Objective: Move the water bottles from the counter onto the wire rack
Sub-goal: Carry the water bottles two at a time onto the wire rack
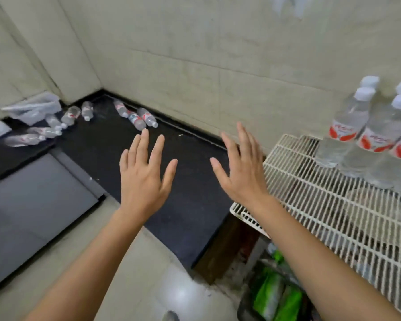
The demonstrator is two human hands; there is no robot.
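I see my left hand (144, 179) spread flat above the counter (195, 216), left of the rack (322, 205), and my right hand (241, 172) spread at the rack's left edge, both empty. Standing bottles (347, 126) occupy its far side; lying bottles (136, 119) sit on the counter, far left.

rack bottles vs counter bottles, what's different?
Pose: the rack bottles stand upright; the counter bottles lie on their sides.
Grouping: the rack bottles are packed together at the far end of the wire rack; the counter bottles are scattered loosely toward the back corner of the black counter.
Shared: clear plastic, white caps, red-and-white labels.
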